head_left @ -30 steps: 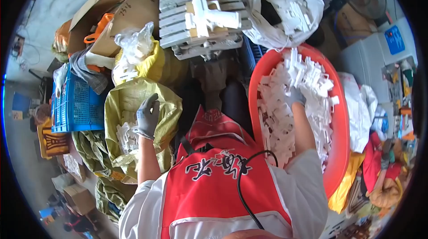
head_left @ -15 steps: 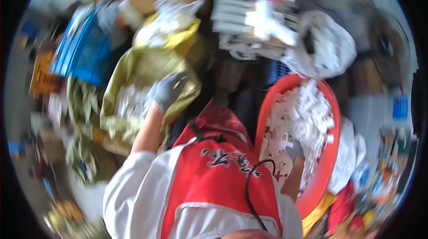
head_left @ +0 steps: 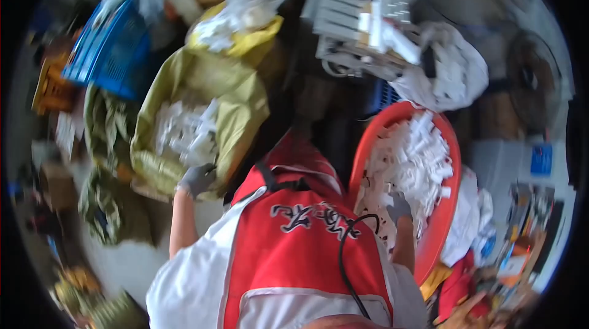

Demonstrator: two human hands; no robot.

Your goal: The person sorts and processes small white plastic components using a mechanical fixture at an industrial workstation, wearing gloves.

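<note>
My left hand (head_left: 196, 180), in a grey glove, is at the near rim of a yellow-green woven sack (head_left: 240, 105). Its fingers are blurred and partly turned away, so their grip is unclear. White plastic pieces (head_left: 187, 130) lie in a heap inside the sack. On the right, my gloved right hand (head_left: 399, 206) reaches into a long red basin (head_left: 454, 203) filled with small white pieces (head_left: 417, 157). Its fingers look closed on a white piece (head_left: 386, 199) at their tips, beside the heap.
A yellow bag with clear plastic (head_left: 245, 16) stands behind the sack, and a blue crate (head_left: 113, 47) at its far left. Stacked grey-white parts (head_left: 343, 16) and a white sack (head_left: 457, 68) sit beyond the basin. A black cord (head_left: 342, 267) hangs over my red apron (head_left: 307, 231).
My left hand has moved from over the sack's right inner side back to its near rim. My right hand has shifted slightly up and left within the basin.
</note>
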